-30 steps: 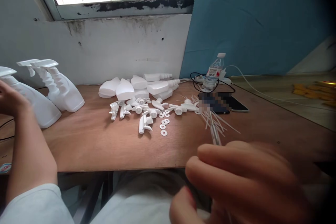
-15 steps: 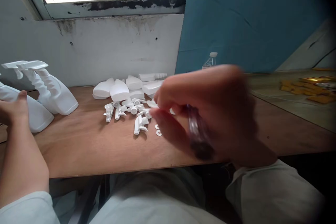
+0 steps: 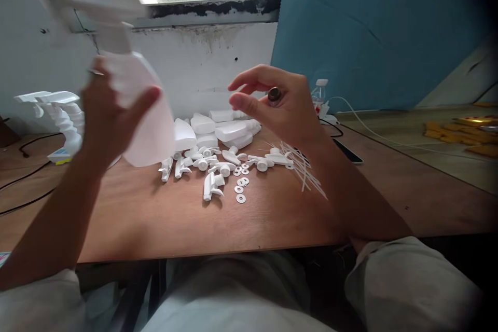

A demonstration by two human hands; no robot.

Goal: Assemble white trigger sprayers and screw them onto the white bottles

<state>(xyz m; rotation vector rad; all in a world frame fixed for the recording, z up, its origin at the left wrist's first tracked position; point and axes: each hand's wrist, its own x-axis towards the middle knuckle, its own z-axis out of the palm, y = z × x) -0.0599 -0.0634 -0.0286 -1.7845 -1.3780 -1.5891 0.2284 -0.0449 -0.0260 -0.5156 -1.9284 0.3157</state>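
My left hand (image 3: 103, 114) grips a white spray bottle (image 3: 146, 114) by its body and holds it up above the table. Blur softens the bottle's trigger head, which reaches to the upper left. Across from it, my right hand (image 3: 290, 98) is raised over the table, thumb and forefinger apart. A pen (image 3: 274, 94) is tucked in its palm; only the dark round end shows. Beneath the hands lie several loose white trigger sprayer heads (image 3: 212, 187), flat white washers (image 3: 240, 198) and thin white tubes (image 3: 303, 168).
White bottles without heads (image 3: 233, 130) lie piled by the wall. Assembled spray bottles (image 3: 68, 124) stand at the left, near black cables (image 3: 29, 197). On the right are a clear water bottle (image 3: 319, 94), a dark flat device (image 3: 348, 151) and a white cable (image 3: 365, 128).
My left hand has lifted the spray bottle from the left of the table, up and to the right. My right hand has moved up and away, uncovering the washers and tubes.
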